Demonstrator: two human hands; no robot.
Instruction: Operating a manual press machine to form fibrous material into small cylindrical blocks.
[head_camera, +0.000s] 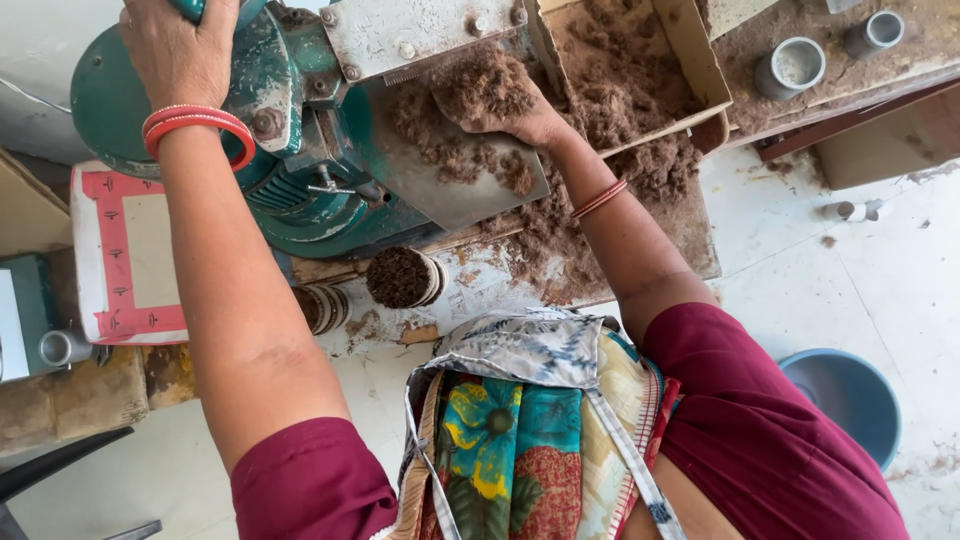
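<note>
A clump of brown fibre (480, 90) sits bunched under the right hand (520, 118), fingers curled down over it and pressing it against the sloping metal chute (470, 185) of the green machine (300, 190). The clump has no real long axis, it's a loose wad, but the chute beneath it runs on a slant, its high end up at the bolted grey plate (420, 30) just beyond the fingertips, its low edge falling away below the wrist towards the wearer. As for progress, I'd say it's mid-run: crumbs of fibre lie scattered over the chute around the hand, a heap still fills the cardboard box (690, 60) just off the back of the hand, and more spills over the board under the forearm. Lower down, below the chute's edge, a round cup packed with fibre (402, 277) looks already filled, with other ringed pieces beside it. Plenty of loose stuff is left, by my reckoning. Across on the other side, the left hand (175, 50) is wrapped over the top of the machine's green handle (190, 8), gripping it closed, red bangles (195, 125) at the wrist. A blue bucket (850, 395) stands well off behind the right elbow.
</note>
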